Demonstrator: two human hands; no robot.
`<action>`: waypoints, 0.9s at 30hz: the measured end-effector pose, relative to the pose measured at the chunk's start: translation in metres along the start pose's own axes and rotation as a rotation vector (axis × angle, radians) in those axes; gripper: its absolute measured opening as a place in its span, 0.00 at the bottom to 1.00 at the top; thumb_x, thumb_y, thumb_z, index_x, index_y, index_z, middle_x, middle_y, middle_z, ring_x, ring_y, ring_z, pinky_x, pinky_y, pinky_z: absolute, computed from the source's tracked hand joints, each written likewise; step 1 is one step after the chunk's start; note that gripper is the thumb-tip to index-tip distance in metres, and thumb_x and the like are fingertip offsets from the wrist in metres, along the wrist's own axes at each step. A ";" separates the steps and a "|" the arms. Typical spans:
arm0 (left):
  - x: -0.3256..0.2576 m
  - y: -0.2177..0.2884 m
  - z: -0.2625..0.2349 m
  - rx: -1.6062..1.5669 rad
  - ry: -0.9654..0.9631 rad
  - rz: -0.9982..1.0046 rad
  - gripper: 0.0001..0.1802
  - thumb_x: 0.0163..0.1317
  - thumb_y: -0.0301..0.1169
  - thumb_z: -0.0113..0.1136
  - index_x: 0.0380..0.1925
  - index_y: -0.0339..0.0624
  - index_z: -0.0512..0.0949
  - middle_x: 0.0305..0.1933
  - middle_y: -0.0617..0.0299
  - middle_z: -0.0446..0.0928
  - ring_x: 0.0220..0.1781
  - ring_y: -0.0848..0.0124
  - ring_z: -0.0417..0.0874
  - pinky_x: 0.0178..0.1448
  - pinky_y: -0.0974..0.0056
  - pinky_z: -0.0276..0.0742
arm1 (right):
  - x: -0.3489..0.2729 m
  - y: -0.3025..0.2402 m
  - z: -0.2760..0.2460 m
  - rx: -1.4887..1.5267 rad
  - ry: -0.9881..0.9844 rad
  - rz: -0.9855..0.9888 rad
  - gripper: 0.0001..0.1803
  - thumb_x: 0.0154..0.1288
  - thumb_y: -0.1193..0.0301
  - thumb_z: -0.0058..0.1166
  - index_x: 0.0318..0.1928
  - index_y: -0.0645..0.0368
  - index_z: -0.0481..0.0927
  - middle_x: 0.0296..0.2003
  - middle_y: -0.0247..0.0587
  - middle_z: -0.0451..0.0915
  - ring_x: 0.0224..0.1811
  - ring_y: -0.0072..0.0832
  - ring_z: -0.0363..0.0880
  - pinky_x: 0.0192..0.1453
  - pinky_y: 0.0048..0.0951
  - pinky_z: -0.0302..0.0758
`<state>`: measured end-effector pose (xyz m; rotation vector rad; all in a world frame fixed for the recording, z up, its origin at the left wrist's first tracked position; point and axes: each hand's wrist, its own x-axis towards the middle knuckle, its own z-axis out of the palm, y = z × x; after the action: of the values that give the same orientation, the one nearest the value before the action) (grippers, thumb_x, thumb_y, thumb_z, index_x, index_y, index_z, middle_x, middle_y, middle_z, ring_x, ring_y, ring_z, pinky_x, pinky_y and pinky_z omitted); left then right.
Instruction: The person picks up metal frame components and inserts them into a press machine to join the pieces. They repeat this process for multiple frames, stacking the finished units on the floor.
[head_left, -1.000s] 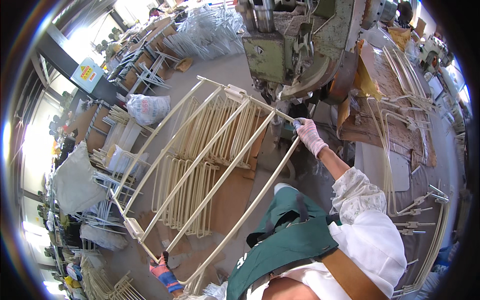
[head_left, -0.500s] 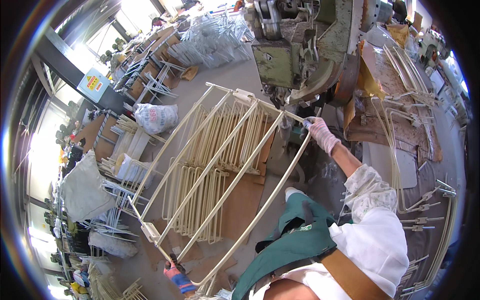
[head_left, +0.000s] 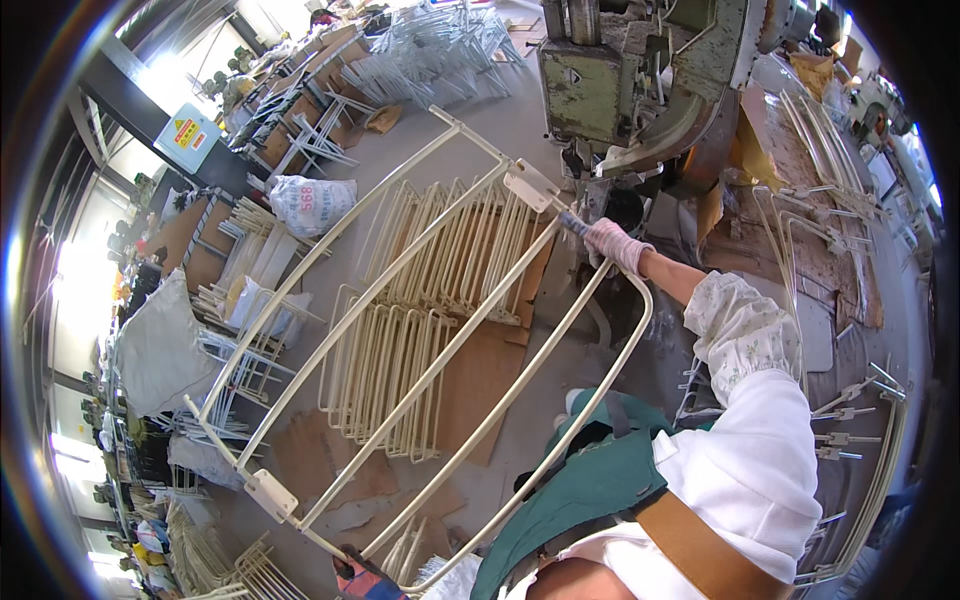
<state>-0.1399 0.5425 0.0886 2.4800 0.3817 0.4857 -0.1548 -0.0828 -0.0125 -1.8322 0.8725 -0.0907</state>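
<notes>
A large cream tubular metal frame (head_left: 428, 378) with several long parallel bars hangs tilted in front of me, held by both hands. My right hand (head_left: 612, 246), in a pale pinkish glove, is closed around the frame's far short side, beside a small flat plate (head_left: 530, 186). At the lower edge, my left hand (head_left: 366, 578), in a red and blue glove, grips the near short side, past a second plate (head_left: 271, 496). That hand is partly cut off by the picture's edge. Below the frame, similar bent cream frames (head_left: 388, 375) stand in rows on the floor.
A worn green machine (head_left: 582, 92) stands just beyond my right hand. Cardboard (head_left: 487, 395) lies under the floor stacks. White sacks (head_left: 312, 205) and bundled metal tubes (head_left: 430, 62) are to the left and far back. More bent tubes (head_left: 840, 440) rest on the bench at right.
The frame has turned and shifted, its far end coming away from the machine. My right hand has moved left and now sits close to the plate. My left hand has dropped toward the lower edge.
</notes>
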 end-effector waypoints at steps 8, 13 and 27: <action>0.021 -0.091 0.094 -0.404 -0.038 0.001 0.11 0.53 0.30 0.61 0.28 0.30 0.78 0.18 0.61 0.74 0.19 0.74 0.68 0.23 0.68 0.65 | -0.005 -0.005 -0.032 0.102 0.310 -0.045 0.19 0.56 0.58 0.52 0.17 0.59 0.77 0.11 0.32 0.69 0.13 0.21 0.63 0.19 0.26 0.62; 0.013 -0.061 0.093 -0.409 -0.073 -0.016 0.11 0.55 0.29 0.59 0.25 0.29 0.77 0.18 0.61 0.74 0.19 0.76 0.66 0.23 0.67 0.63 | 0.007 0.000 -0.034 0.224 0.312 -0.188 0.15 0.56 0.64 0.52 0.19 0.61 0.77 0.12 0.29 0.67 0.14 0.20 0.61 0.20 0.26 0.60; -0.011 -0.078 0.077 -0.321 -0.076 -0.246 0.10 0.51 0.29 0.63 0.24 0.32 0.76 0.22 0.60 0.76 0.24 0.75 0.72 0.28 0.69 0.68 | 0.013 -0.020 -0.059 0.231 -0.090 0.176 0.08 0.53 0.62 0.50 0.22 0.49 0.77 0.14 0.27 0.68 0.12 0.23 0.60 0.14 0.23 0.56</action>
<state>-0.1298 0.5635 -0.0192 2.1005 0.5258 0.3213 -0.1614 -0.1329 0.0263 -1.5273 0.9165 0.0018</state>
